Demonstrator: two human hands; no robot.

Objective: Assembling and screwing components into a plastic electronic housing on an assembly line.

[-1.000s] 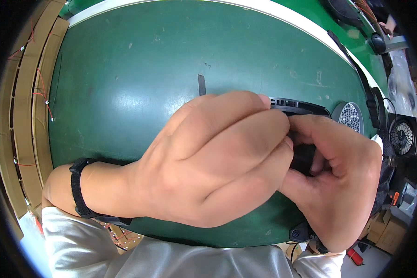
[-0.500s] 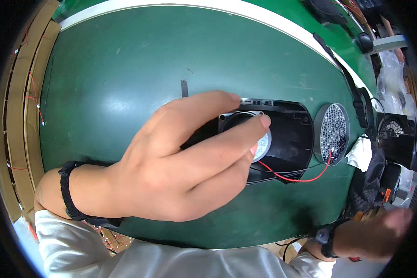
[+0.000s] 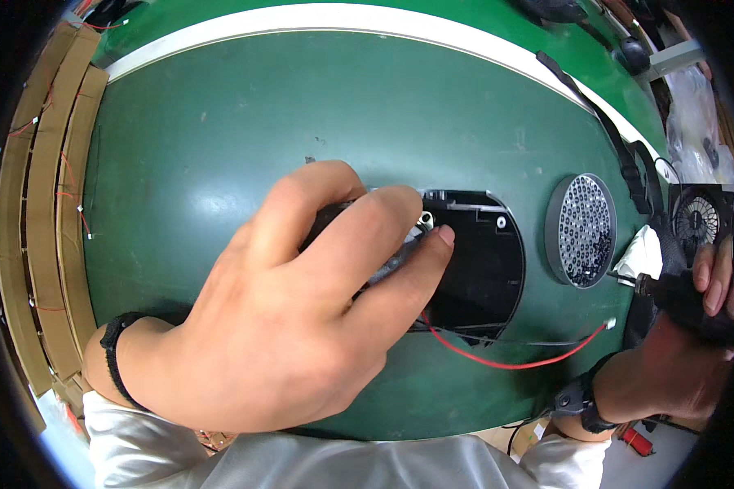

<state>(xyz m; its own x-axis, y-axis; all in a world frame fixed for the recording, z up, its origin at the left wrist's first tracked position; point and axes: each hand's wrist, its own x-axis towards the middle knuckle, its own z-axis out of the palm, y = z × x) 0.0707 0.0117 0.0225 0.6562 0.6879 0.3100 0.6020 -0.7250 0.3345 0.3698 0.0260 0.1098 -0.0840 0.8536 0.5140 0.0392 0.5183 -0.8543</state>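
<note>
My left hand (image 3: 310,301) curls its fingers over a round speaker (image 3: 395,262), partly hidden beneath them. The speaker sits in a black plastic housing (image 3: 481,269) lying on the green table. From it a red wire (image 3: 514,367) and a thin black wire run right to a small white connector (image 3: 610,324). At the right edge my right hand (image 3: 714,281) closes around a dark tool that looks like an electric screwdriver (image 3: 669,295). Its thin shaft points left, close to a round grey dish (image 3: 553,236) of small dark screws.
Cardboard strips (image 3: 69,220) with red wires line the left edge. A crumpled white tissue (image 3: 640,254) and a black strap (image 3: 620,147) lie at the right. Beyond them stands a small black fan (image 3: 697,220). A white edge (image 3: 326,18) borders the table's far side.
My right hand has risen from the lower right and now shows the dark tool. The left hand and housing sit slightly further left. The wire's connector has moved off the dish onto the table.
</note>
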